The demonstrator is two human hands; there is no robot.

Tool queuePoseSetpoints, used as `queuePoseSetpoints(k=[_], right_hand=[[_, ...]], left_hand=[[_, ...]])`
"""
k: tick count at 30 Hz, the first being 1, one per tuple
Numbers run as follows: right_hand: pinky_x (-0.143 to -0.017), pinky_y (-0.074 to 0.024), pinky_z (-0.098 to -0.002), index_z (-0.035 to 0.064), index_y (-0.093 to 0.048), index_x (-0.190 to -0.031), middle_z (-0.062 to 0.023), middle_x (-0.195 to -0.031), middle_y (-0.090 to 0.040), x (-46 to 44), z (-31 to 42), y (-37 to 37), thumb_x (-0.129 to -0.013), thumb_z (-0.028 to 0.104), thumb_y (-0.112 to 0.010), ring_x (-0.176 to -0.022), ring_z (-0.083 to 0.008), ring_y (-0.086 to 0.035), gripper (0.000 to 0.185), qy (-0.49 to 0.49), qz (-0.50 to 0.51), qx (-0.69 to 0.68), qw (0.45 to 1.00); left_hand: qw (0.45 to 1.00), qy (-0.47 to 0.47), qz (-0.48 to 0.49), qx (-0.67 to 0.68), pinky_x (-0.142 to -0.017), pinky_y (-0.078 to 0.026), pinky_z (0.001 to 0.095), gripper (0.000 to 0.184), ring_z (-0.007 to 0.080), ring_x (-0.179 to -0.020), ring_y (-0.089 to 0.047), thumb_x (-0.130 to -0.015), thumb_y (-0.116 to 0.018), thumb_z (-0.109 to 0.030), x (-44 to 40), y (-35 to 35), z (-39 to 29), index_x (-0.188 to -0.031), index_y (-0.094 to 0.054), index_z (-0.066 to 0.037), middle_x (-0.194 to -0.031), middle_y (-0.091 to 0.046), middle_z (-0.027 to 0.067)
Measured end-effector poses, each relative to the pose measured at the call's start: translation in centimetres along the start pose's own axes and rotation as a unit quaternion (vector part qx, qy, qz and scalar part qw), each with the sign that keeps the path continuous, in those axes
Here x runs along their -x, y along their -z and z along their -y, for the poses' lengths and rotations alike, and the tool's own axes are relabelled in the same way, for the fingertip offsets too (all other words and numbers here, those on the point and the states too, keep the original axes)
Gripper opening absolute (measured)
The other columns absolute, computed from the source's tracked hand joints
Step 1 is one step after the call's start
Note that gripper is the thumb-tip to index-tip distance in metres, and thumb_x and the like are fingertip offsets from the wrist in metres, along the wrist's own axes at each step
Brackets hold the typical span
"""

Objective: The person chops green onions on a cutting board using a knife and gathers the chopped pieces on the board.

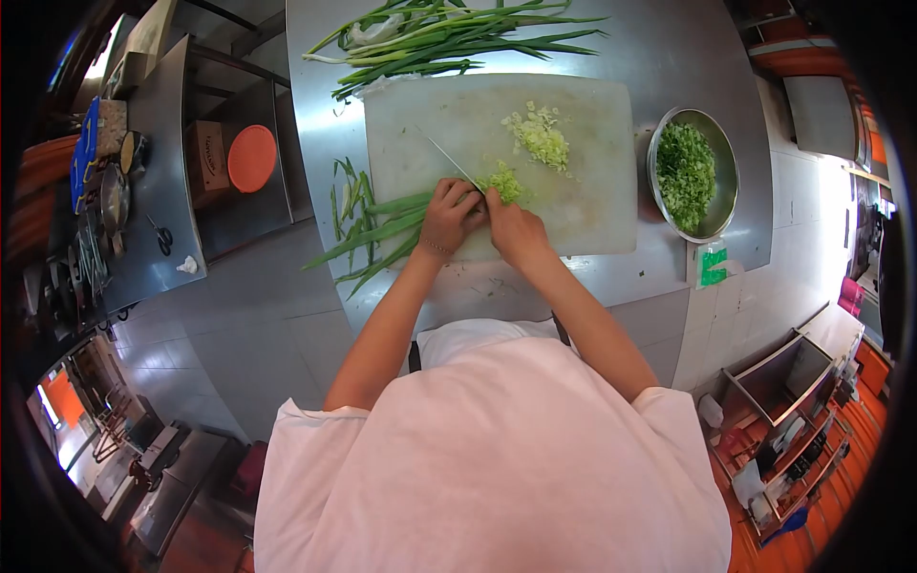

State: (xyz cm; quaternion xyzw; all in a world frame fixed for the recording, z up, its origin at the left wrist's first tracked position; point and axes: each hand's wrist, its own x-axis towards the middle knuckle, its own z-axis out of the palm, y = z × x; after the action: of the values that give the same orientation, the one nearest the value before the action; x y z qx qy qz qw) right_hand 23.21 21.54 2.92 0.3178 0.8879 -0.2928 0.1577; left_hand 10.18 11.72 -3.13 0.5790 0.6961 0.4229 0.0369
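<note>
A bundle of green onions point(396, 216) is pinned near the near edge of the cutting board point(420, 105) by the left hand point(449, 218), whose fingers are curled down over the stalks just beside the blade; the curl is presumably kept so that the stalks are bunched tight. A knife point(447, 156) is gripped by the right hand point(517, 234), closed around a handle that is mostly hidden; its blade is slanted towards the board's far left corner, though whether the stalks are touched by it cannot be told. The leaves are left trailing past the board's left edge, probably because of their length; a small heap point(501, 180) of chopped onion is gathered just beside the blade; a second heap point(541, 138) is set farther off, perhaps so that room is left around the knife. A metal bowl point(730, 191) of chopped greens point(688, 172) is placed by the right edge of the desk point(707, 57), apparently within reach; an uncut bunch point(478, 45) is laid along the far edge, likely to be out of the way.
</note>
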Motion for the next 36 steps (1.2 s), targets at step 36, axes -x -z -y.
queuePoseSetpoints(k=[36], right_hand=[[-0.073,-0.0565,-0.0574,0.0040,-0.045,-0.118,-0.0256,-0.085,-0.072,3.4,0.4,0.1,-0.099,0.012,-0.046,-0.083,-0.0463,-0.072,0.021,-0.029,0.017,0.020,0.999]], left_hand=[[0.999,0.020,-0.031,0.020,-0.081,-0.052,0.0410,0.027,0.0316,-0.094,-0.060,-0.063,-0.080,-0.001,-0.3,0.3,-0.2,-0.087,-0.068,-0.004,-0.096,-0.065,0.0081]])
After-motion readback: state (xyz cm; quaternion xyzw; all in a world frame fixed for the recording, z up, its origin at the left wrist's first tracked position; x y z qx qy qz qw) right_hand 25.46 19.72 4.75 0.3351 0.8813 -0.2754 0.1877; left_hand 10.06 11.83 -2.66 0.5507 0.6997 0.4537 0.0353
